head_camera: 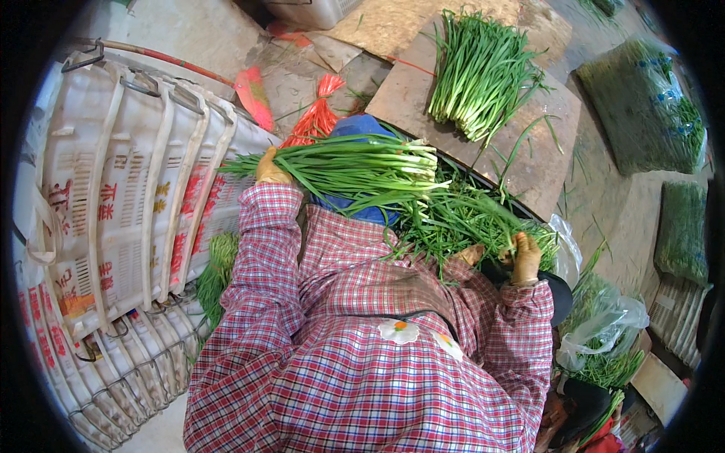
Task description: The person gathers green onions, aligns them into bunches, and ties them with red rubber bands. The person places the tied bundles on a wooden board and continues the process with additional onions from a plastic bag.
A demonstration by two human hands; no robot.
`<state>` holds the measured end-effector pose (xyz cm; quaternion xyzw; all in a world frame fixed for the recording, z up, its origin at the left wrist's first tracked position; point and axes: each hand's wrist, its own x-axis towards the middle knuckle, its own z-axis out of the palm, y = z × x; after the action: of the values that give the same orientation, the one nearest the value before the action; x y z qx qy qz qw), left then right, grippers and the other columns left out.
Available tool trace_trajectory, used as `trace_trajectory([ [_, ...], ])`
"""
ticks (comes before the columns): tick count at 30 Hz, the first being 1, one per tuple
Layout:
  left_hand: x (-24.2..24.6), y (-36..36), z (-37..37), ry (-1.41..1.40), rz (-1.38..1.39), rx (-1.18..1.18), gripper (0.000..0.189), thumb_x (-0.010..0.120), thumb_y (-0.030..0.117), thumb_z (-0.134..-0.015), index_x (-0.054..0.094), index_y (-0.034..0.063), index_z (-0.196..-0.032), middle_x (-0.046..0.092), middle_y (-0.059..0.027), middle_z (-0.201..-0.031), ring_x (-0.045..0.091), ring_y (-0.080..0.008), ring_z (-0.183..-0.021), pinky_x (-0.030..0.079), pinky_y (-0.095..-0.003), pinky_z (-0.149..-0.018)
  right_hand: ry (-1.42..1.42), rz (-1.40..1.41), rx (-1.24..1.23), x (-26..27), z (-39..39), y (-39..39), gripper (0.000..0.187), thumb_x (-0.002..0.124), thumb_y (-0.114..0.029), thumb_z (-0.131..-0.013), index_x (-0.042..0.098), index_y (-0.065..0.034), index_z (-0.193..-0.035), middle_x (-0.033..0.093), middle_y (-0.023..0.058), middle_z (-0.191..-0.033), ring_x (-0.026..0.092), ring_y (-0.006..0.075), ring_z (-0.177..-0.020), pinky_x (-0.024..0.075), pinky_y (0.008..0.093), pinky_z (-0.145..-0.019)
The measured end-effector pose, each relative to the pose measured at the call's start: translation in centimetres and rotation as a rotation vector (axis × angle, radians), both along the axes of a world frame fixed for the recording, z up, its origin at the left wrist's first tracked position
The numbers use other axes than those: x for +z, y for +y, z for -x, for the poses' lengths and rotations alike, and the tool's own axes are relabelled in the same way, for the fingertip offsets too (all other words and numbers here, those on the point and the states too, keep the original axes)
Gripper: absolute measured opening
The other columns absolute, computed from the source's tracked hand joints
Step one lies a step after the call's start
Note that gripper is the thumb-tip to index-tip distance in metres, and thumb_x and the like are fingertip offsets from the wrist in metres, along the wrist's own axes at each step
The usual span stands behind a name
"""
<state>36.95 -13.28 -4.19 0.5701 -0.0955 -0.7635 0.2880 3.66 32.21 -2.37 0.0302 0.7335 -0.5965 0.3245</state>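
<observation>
A tan glove covers my left hand [272,167], which grips the leafy end of a bundle of green chives [362,164]. The bundle lies sideways over my lap, its pale cut ends facing right. Under it shows blue cloth [362,125] on my knee. My right hand [525,256], also gloved, is curled at the right side of a heap of loose chive leaves [459,226]. Some blurred leaves appear pinched at its fingertips. A red checked sleeve covers each arm.
Chives [484,73] lie piled on a board [546,147] ahead. Orange plastic ties [317,116] lie beyond my left hand. White plastic crates [130,187] stand at left. Wrapped green bundles [640,113] lie at right, near a clear plastic bag [603,323] over greens.
</observation>
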Motion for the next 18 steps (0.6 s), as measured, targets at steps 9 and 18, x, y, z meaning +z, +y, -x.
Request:
trace_trajectory([
  [9, 1.8, 0.3, 2.9, 0.703, 0.324, -0.130, 0.037, 0.052, 0.040, -0.088, 0.052, 0.0118, -0.112, 0.043, 0.0047, -0.068, 0.044, -0.0097, -0.064, 0.042, -0.0263, -0.061, 0.132, 0.411, -0.530, 8.3, 5.9, -2.3, 0.025, 0.055, -0.030, -0.089, 0.055, -0.0048, -0.094, 0.049, -0.0002, -0.063, 0.040, 0.0054, -0.044, 0.0299, 0.0166, -0.034],
  [18, 3.2, 1.0, 6.9, 0.821, 0.133, -0.353, 0.037, 0.059, 0.044, -0.082, 0.053, 0.0110, -0.099, 0.040, 0.0066, -0.061, 0.041, -0.0073, -0.054, 0.041, -0.0223, -0.051, 0.058, 0.093, 0.408, 9.6, -5.8, -17.1, 0.019, 0.053, -0.022, -0.090, 0.060, -0.0042, -0.093, 0.057, 0.0003, -0.064, 0.046, 0.0065, -0.042, 0.0320, 0.0177, -0.035],
])
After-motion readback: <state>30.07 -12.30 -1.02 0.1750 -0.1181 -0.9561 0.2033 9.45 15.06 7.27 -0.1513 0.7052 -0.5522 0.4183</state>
